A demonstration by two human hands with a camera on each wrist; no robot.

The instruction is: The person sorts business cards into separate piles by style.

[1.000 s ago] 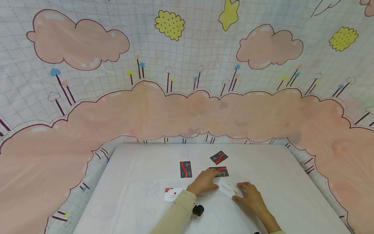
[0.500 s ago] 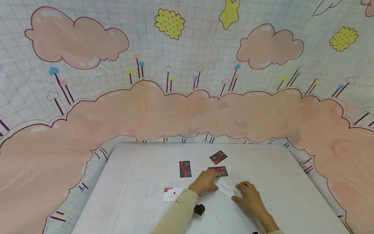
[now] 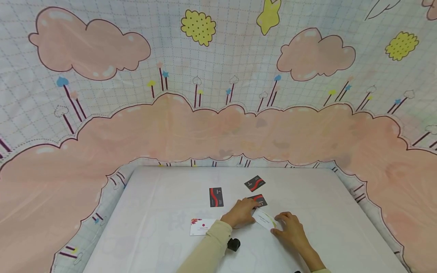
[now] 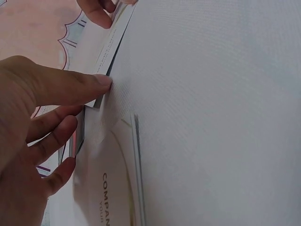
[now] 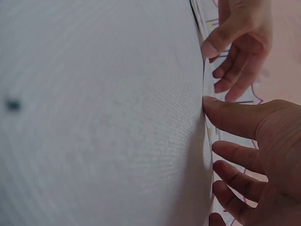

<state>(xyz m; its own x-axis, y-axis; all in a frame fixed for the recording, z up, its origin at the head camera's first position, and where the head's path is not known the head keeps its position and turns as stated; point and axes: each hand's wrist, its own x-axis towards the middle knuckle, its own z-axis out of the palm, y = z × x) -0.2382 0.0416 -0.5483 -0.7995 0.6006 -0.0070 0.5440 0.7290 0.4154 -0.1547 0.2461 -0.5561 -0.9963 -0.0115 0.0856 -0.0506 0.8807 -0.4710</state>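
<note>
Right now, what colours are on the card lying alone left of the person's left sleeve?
The card is white with a red floral corner; head view shows it best.

Both forearms reach in from the near edge and angle toward each other, so the two hands sit close together, just apart. The left hand lies palm down at the end of a cream sleeve, a small black camera strapped under that wrist. Its thumb is stretched out straight, tip pressed down, while the other fingers are loosely bent and spread. The right hand comes in from the right on a bare wrist, also palm down. Its thumb points straight toward the left hand, and the remaining fingers curve gently beneath the palm.
</note>
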